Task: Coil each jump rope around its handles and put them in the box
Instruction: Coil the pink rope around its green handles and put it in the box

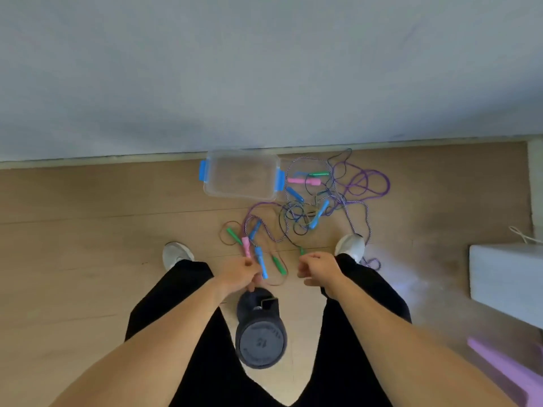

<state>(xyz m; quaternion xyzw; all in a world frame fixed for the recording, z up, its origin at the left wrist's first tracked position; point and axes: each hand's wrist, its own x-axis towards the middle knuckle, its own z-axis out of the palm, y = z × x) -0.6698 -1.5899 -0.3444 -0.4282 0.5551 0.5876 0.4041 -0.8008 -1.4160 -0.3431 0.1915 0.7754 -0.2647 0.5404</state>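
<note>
Several jump ropes (320, 201) lie tangled on the wooden floor, with pink, blue and green handles and purple, striped and dark cords. A clear plastic box (241, 174) with blue latches stands open by the wall, left of the tangle. My left hand (239, 274) grips a blue handle (261, 262), and a pink handle (246, 247) sticks out just above its fingers. My right hand (318, 267) is curled, with a green handle tip (302, 251) showing above its fingers. Another green handle (279, 265) hangs between my hands.
A dark round weight (260, 333) stands on the floor between my legs. My white shoes (176, 254) flank the near ropes, and cord runs by my right shoe (351, 245). A white block (505, 283) and a purple object (505, 371) are at the right.
</note>
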